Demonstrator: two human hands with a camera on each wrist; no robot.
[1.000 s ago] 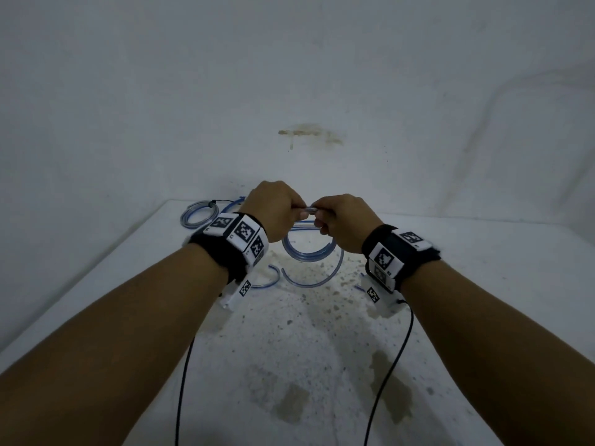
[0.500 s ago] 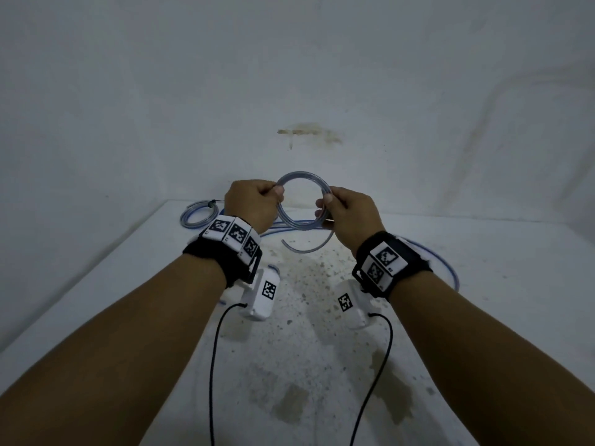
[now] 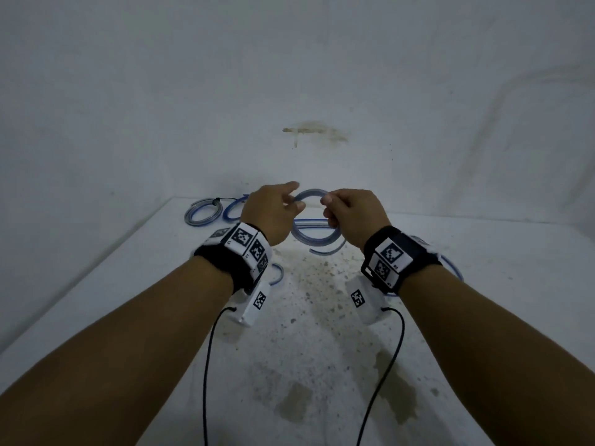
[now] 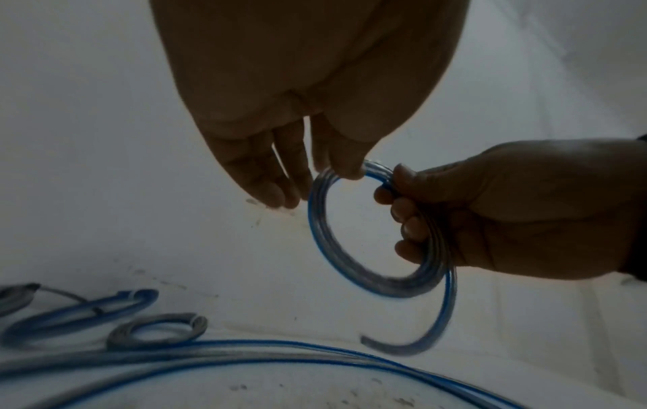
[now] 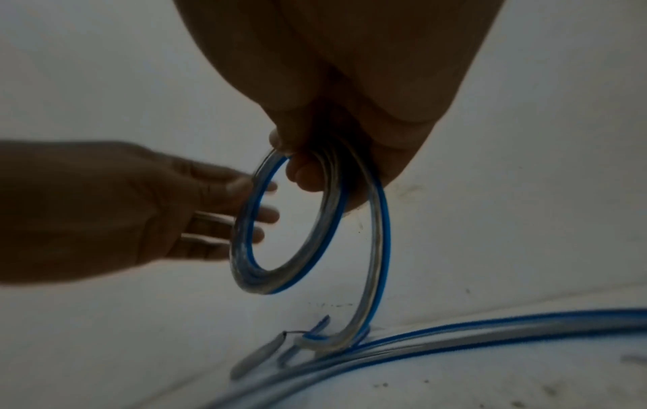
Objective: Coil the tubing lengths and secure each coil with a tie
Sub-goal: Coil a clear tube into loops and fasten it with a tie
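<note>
A coil of clear tubing with a blue stripe [image 3: 309,192] hangs in the air between my hands, above the back of the table. My right hand [image 3: 328,209] grips its right side, fingers curled through the ring [image 4: 413,221]. My left hand [image 3: 296,196] is spread, its straight fingers [image 5: 241,184] at the coil's left side and one fingertip touching the top arc [image 4: 350,173]. The coil's loose end [image 4: 437,329] curves down below the ring [image 5: 376,249]. No tie shows on this coil.
On the stained white table [image 3: 322,349] lie a tied coil [image 3: 203,212] at the back left, a bent blue length [image 3: 235,209], a small coil [image 4: 157,329] and a long loose tube [image 4: 245,357]. A wall stands close behind. Black cables hang from both wrists.
Both hands rose with the coil. The left hand, which pinched the coil half a second ago, has let go and spread its fingers; the right hand keeps its grip.
</note>
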